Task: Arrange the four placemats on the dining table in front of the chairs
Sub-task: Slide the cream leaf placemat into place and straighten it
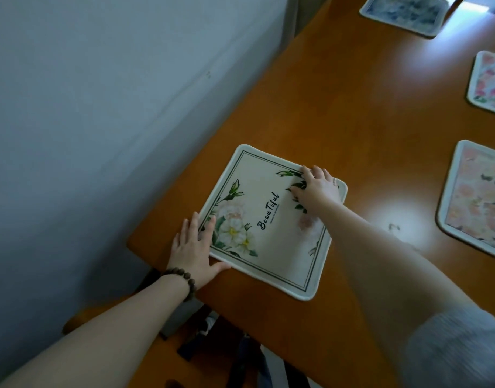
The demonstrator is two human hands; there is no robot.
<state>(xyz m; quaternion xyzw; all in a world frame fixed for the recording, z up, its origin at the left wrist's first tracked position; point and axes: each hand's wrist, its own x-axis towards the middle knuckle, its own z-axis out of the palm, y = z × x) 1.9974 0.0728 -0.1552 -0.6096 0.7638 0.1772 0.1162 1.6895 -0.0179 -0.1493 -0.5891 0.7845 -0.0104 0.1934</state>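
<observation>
Grey-blue wall (72, 107) fills the left part of the view, and the orange-brown wooden dining table (338, 113) runs along it from the bottom to the top right. Near the table's corner the left hand (194, 247) lies flat with fingers spread, palm down, half on the wood and half on the left edge of the cream placemat (280, 247); it grips nothing, it only presses. A bracelet of dark beads (184, 281) sits on this wrist. The cream placemat lies flat on the table close to the edge, a little turned, with white and pink flowers, green leaves, a thin dark frame line and the word "Beautiful" in black script. The right hand (316, 189) rests on its far right corner, also flat and open, fingers spread on the cloth, holding nothing. A grey sleeve (459, 345) covers the upper right arm. Further right, well apart from the cream one, a pink floral placemat (476, 200) lies at the right border, another pink floral placemat (488, 82) lies beyond it, and a blue placemat (406, 12) lies at the top. Under the table's near edge some dark things show, but I cannot tell what they are.
</observation>
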